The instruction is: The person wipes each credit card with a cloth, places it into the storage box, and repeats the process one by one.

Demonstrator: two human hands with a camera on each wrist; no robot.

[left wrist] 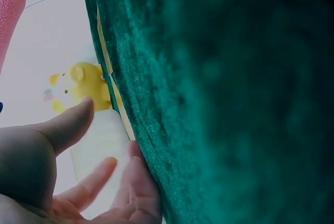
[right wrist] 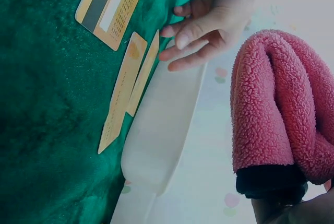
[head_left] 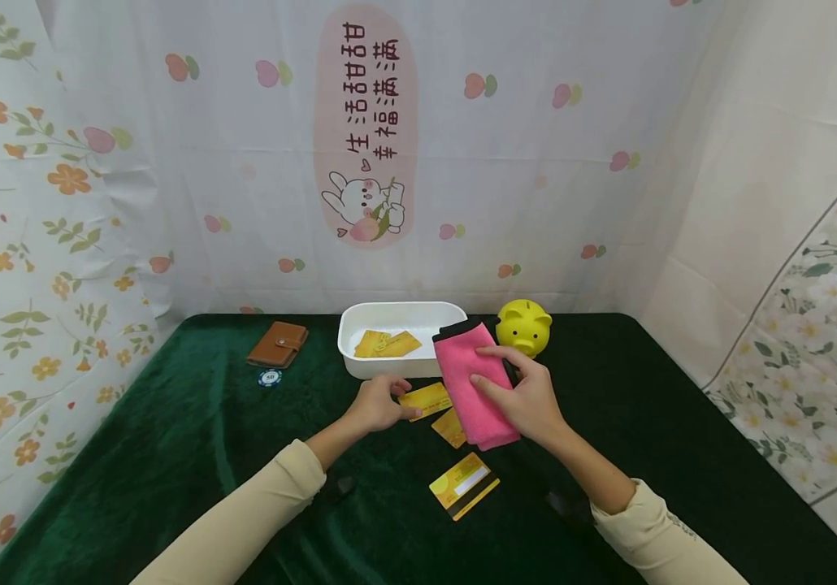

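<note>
My right hand (head_left: 531,398) grips a folded, fluffy pink cloth (head_left: 473,382) with a black band at one end, raised above the table. To its left, my left hand (head_left: 378,404) reaches down to a gold bank card (head_left: 424,400), fingertips right at the card's left end. Its thumb and fingers (left wrist: 133,182) stand apart in the left wrist view. Partly behind the cloth lies a second gold card (head_left: 451,428). Nearer the front, another card (head_left: 465,486) shows its dark stripe.
Behind the hands stands a white box (head_left: 355,368) with gold cards inside. A yellow piggy bank (head_left: 524,327) is at its right. A brown wallet (head_left: 277,345) and a poker chip (head_left: 270,378) lie on the left of the green tablecloth (head_left: 243,431).
</note>
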